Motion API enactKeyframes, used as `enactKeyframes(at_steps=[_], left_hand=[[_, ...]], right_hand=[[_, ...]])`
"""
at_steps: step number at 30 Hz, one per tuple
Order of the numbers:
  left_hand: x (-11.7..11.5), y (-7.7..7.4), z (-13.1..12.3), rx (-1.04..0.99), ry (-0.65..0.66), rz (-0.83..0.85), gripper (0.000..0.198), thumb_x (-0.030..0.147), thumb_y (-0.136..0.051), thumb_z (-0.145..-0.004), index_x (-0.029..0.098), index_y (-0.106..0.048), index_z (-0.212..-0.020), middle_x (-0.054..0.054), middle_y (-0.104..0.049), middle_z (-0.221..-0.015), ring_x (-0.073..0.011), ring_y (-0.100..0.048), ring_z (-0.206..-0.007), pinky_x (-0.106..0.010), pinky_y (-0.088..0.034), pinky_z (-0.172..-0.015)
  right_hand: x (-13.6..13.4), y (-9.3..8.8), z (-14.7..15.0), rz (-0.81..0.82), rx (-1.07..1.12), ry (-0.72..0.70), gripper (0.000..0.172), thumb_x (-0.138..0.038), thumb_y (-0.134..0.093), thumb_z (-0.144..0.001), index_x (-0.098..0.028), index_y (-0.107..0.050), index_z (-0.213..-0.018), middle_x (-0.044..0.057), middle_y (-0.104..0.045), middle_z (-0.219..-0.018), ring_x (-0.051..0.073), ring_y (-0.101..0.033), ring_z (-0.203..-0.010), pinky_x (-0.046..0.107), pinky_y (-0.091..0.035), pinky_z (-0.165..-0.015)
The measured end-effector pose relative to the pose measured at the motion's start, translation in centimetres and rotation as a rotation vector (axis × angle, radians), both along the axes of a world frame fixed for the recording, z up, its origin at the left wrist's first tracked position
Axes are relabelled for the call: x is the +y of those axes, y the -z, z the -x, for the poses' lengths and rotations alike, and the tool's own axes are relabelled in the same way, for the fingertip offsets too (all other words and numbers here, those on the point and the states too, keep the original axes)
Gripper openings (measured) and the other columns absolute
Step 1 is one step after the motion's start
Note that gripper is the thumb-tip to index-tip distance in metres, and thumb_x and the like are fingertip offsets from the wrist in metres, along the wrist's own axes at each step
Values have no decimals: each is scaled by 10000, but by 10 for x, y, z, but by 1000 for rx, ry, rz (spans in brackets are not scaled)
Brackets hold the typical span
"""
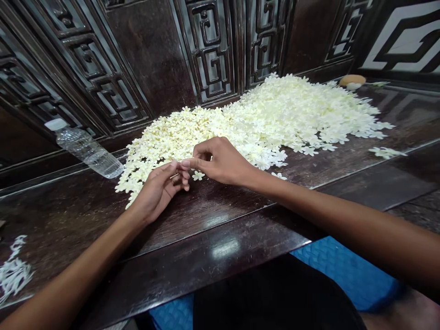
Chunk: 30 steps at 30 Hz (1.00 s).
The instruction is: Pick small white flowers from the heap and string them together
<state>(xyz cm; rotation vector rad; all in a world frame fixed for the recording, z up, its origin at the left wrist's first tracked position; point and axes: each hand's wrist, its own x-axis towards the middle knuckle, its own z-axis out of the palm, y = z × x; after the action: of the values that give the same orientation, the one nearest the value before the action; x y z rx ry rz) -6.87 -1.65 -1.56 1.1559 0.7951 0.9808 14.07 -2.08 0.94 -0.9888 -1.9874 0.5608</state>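
Small cream flower (198,175) just below your right grip (220,160)
Nearer it than your left grip (158,195); right fingertips (185,162) pressed together, left curled, any held item unclear.

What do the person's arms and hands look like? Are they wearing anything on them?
The left hand and right hand are bare, with no gloves, and no ring or bracelet shows. The left arm and right arm are bare too, with no sleeve in view. The hands look slim, with short nails.
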Motion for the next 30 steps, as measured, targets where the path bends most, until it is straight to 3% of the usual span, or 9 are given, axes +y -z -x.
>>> enactKeyframes(at_steps=[3, 7, 12, 15, 24, 30], left_hand=[[-4, -1, -2, 52, 75, -7, 255, 369, -760, -903, 115, -733, -901, -81, -669, -854, -161, -634, -732, -280, -587, -676], [-6, -3, -3, 67, 56, -35, 251, 353, -821, -853, 112, -763, -893, -68, -669, -809, -144, -629, -709, -252, -582, -668], [-10, -1, -4, 32, -111, -35, 234, 298, -889, -784, 129, -801, -921, -64, -696, -858, -135, -635, -788, -238, -593, -739], [-12, -1, -5, 17, -211, -43, 264, 295, -915, -751, 143, -812, -940, -57, -708, -908, -125, -629, -811, -235, -594, -760], [-19, -4, -12, -18, -271, -185, 275, 355, -902, -768, 197, -787, -962, -18, -689, -912, -122, -624, -767, -267, -575, -697], [-21, -3, -14, -27, -244, -210, 264, 357, -870, -808, 182, -762, -973, -25, -670, -871, -127, -615, -748, -262, -563, -664]], right_hand=[[-2, -2, 1, -16, -32, 10, 539, -610, -611, -981, -139, -618, -721, 15, -600, -671, 115, -454, -638, 277, -282, -655], [-2, -1, 4, -33, -52, -16, 393, -448, -634, -1012, -130, -634, -781, 13, -626, -704, 114, -492, -654, 266, -289, -667], [1, 1, 3, -71, -22, -74, 176, -253, -662, -990, -106, -725, -917, 29, -679, -755, 126, -573, -717, 258, -341, -698], [2, -1, 1, -82, 16, -129, 210, -259, -625, -1018, -110, -743, -930, 37, -700, -798, 129, -591, -769, 256, -364, -740], [3, 0, 3, 1, 190, -234, 470, -490, -545, -1052, -115, -743, -852, 32, -660, -751, 137, -574, -778, 271, -380, -744], [3, 2, 5, 48, 237, -61, 365, -430, -765, -923, -100, -788, -1079, 41, -704, -792, 135, -594, -740, 284, -410, -728]])
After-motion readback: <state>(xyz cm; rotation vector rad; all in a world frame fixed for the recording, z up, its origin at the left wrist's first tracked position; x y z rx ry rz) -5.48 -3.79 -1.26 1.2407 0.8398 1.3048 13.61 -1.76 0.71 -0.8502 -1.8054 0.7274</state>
